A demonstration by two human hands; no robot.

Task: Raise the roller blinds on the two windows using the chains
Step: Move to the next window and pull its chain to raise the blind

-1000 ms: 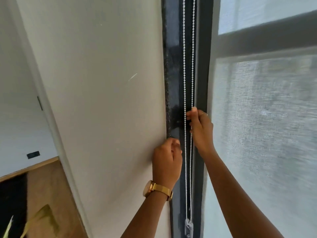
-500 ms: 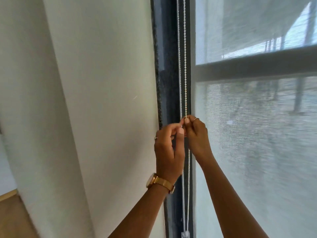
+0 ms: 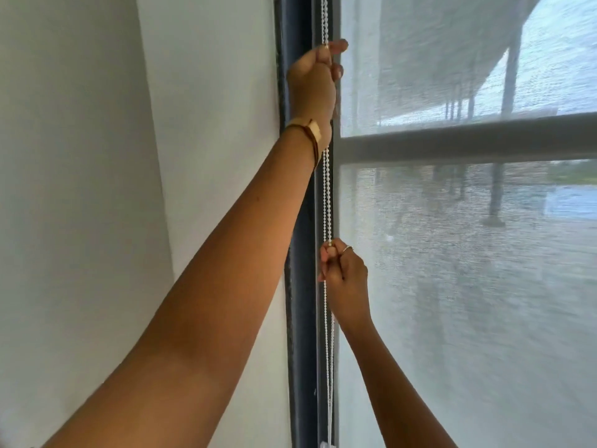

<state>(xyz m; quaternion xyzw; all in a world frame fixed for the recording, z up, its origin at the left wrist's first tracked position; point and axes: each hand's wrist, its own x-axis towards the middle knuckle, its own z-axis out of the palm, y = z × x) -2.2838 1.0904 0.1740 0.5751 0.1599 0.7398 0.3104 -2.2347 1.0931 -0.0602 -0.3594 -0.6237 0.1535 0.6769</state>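
A white beaded chain (image 3: 327, 195) hangs as a double strand along the dark window frame (image 3: 298, 221). My left hand (image 3: 315, 80), with a gold watch on the wrist, is raised high and closed around the chain. Lower down, my right hand (image 3: 344, 279), wearing a ring, pinches the chain between its fingers. The translucent grey roller blind (image 3: 468, 286) covers the window pane to the right of the chain, reaching below the bottom of the view.
A white wall (image 3: 145, 156) fills the left side. A grey horizontal window bar (image 3: 468, 143) shows through the blind. A small white chain weight (image 3: 327, 444) hangs at the bottom edge.
My left hand has climbed well up the chain from beside the right hand. My right hand stays gripping lower down. The view has tilted upward.
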